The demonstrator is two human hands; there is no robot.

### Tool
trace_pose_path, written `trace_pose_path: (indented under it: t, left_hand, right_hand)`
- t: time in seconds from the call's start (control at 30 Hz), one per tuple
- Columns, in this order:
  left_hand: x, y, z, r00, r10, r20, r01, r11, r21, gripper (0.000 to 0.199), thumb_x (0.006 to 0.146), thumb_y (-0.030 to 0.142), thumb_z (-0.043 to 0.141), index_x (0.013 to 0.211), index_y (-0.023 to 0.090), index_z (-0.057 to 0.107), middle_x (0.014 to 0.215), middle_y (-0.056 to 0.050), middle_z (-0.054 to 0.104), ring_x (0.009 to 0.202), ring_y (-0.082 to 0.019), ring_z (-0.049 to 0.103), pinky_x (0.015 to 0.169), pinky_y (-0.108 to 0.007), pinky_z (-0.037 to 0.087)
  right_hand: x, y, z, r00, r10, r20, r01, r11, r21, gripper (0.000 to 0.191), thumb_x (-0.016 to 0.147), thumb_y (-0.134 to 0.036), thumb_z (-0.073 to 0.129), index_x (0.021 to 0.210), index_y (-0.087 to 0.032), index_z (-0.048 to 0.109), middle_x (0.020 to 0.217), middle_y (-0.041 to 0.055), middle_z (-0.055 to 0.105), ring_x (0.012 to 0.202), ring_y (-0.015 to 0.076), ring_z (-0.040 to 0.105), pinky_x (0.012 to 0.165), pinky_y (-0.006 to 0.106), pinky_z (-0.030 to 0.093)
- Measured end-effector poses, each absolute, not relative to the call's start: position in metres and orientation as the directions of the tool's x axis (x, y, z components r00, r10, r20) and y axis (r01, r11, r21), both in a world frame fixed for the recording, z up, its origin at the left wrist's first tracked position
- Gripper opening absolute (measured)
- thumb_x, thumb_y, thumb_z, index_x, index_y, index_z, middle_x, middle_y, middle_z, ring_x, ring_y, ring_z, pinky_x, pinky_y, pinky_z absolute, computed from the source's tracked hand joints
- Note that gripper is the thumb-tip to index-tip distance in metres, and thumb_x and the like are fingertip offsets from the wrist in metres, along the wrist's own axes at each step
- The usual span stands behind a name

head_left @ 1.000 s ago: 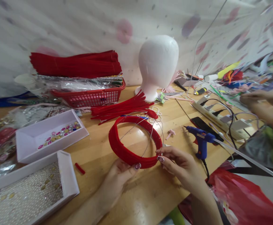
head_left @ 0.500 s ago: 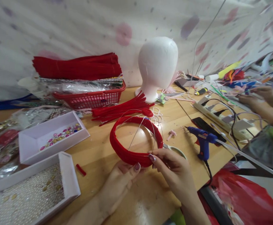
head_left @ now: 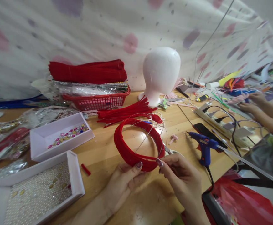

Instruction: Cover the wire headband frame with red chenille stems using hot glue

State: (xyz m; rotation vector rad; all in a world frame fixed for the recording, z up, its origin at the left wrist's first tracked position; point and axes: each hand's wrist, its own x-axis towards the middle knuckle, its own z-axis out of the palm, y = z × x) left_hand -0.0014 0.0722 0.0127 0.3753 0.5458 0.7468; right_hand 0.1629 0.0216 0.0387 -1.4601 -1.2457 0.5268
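Observation:
A fuzzy red ring [head_left: 124, 153], built of chenille strips side by side, is held tilted above the wooden table. My left hand [head_left: 124, 184] grips its near edge, thumb on the outside. At the near right edge my right hand [head_left: 182, 178] pinches with thumb and forefinger where a thin wire [head_left: 142, 143] meets the ring; the fingertips partly hide that spot. Loops of wire arch over the ring's opening. Just behind the far rim show a small red oval piece [head_left: 157, 118] and a string of white beads [head_left: 161, 125]. Scissors [head_left: 170, 151] lie partly behind my right hand.
A blue glue gun [head_left: 204, 145] with its cord lies right, near a power strip [head_left: 223, 125]. A white foam head [head_left: 161, 75], red chenille stems [head_left: 127, 112] and a red basket [head_left: 99, 102] stand behind. Trays of gems [head_left: 62, 136] and pearls [head_left: 40, 190] sit left. Another person's hands [head_left: 256, 101] work at right.
The view has shifted, so most things sit lower and further right. The ring is turned slightly, with its near edge still in my left hand; my right fingertips stay at its near right edge.

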Motion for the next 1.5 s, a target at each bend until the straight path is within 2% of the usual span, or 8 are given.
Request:
trace_pose_path:
  t: [0.23, 0.5, 0.73, 0.9, 1.1, 1.2, 1.33, 1.5]
  left_hand:
    - [-0.002, 0.075, 0.011, 0.608, 0.732, -0.307, -0.565, 0.670, 0.481, 0.030, 0.069, 0.036, 0.094, 0.089, 0.016, 0.084, 0.099, -0.010, 0.084, 0.105, -0.027, 0.076, 0.110, -0.044, 0.051]
    - [0.000, 0.076, 0.010, 0.523, 0.767, -0.370, -0.612, 0.641, 0.463, 0.031, 0.064, 0.034, 0.097, 0.084, 0.015, 0.081, 0.090, -0.008, 0.084, 0.090, -0.023, 0.079, 0.099, -0.039, 0.058]
    - [0.001, 0.077, 0.014, 0.525, 0.764, -0.377, -0.588, 0.645, 0.489, 0.036, 0.061, 0.038, 0.097, 0.085, 0.016, 0.082, 0.088, -0.008, 0.084, 0.084, -0.020, 0.078, 0.084, -0.029, 0.061]
    - [0.001, 0.078, 0.017, 0.557, 0.772, -0.306, -0.552, 0.619, 0.558, 0.034, 0.055, 0.028, 0.100, 0.082, 0.018, 0.083, 0.095, -0.007, 0.084, 0.099, -0.024, 0.076, 0.094, -0.033, 0.057]
    - [0.004, 0.075, 0.012, 0.503, 0.782, -0.368, -0.507, 0.612, 0.607, 0.044, 0.058, 0.043, 0.097, 0.091, 0.018, 0.082, 0.100, -0.009, 0.083, 0.101, -0.027, 0.075, 0.102, -0.043, 0.054]
    - [0.004, 0.073, 0.013, 0.532, 0.792, -0.299, -0.434, 0.558, 0.707, 0.047, 0.062, 0.047, 0.094, 0.097, 0.019, 0.082, 0.106, -0.009, 0.082, 0.105, -0.028, 0.073, 0.106, -0.045, 0.050]
    - [0.004, 0.067, 0.012, 0.559, 0.810, -0.176, -0.371, 0.435, 0.820, 0.043, 0.070, 0.040, 0.091, 0.106, 0.019, 0.078, 0.112, -0.010, 0.080, 0.110, -0.028, 0.070, 0.106, -0.042, 0.047]
    - [0.001, 0.067, 0.015, 0.478, 0.858, -0.186, -0.460, 0.426, 0.779, 0.050, 0.069, 0.043, 0.091, 0.110, 0.021, 0.075, 0.112, -0.008, 0.078, 0.107, -0.025, 0.068, 0.099, -0.035, 0.049]
  right_hand:
    - [0.171, 0.022, 0.032, 0.238, 0.904, 0.354, 0.503, 0.197, -0.842, 0.009, 0.098, -0.026, 0.062, 0.101, -0.026, 0.070, 0.084, 0.0019, 0.071, 0.073, 0.0146, 0.069, 0.062, 0.021, 0.057]
    - [0.178, 0.026, 0.031, -0.016, 0.842, 0.539, 0.802, 0.333, -0.496, 0.026, 0.099, -0.008, 0.051, 0.114, -0.025, 0.064, 0.101, 0.0044, 0.070, 0.092, 0.0156, 0.067, 0.079, 0.025, 0.053]
    - [0.176, 0.030, 0.031, -0.037, 0.814, 0.580, 0.815, 0.360, -0.454, 0.027, 0.099, -0.005, 0.051, 0.114, -0.023, 0.065, 0.102, 0.0049, 0.067, 0.092, 0.0140, 0.066, 0.078, 0.023, 0.053]
    - [0.174, 0.030, 0.031, -0.060, 0.776, 0.628, 0.812, 0.404, -0.421, 0.027, 0.097, -0.004, 0.053, 0.113, -0.021, 0.066, 0.103, 0.0053, 0.063, 0.092, 0.0132, 0.064, 0.078, 0.022, 0.052]
    - [0.172, 0.026, 0.028, -0.014, 0.829, 0.558, 0.821, 0.328, -0.467, 0.027, 0.096, -0.008, 0.054, 0.117, -0.021, 0.064, 0.113, 0.0068, 0.063, 0.103, 0.0153, 0.063, 0.087, 0.024, 0.051]
    - [0.173, 0.025, 0.024, -0.029, 0.864, 0.502, 0.797, 0.323, -0.510, 0.031, 0.097, -0.009, 0.050, 0.120, -0.024, 0.064, 0.120, 0.0064, 0.065, 0.110, 0.0165, 0.063, 0.091, 0.026, 0.051]
    - [0.172, 0.025, 0.022, 0.016, 0.881, 0.472, 0.718, 0.319, -0.619, 0.029, 0.098, -0.012, 0.047, 0.113, -0.029, 0.066, 0.108, 0.0009, 0.071, 0.102, 0.0159, 0.066, 0.089, 0.025, 0.052]
    - [0.176, 0.025, 0.023, 0.129, 0.890, 0.437, 0.647, 0.259, -0.717, 0.028, 0.099, -0.016, 0.045, 0.102, -0.028, 0.070, 0.101, 0.0001, 0.073, 0.090, 0.0150, 0.066, 0.079, 0.023, 0.051]
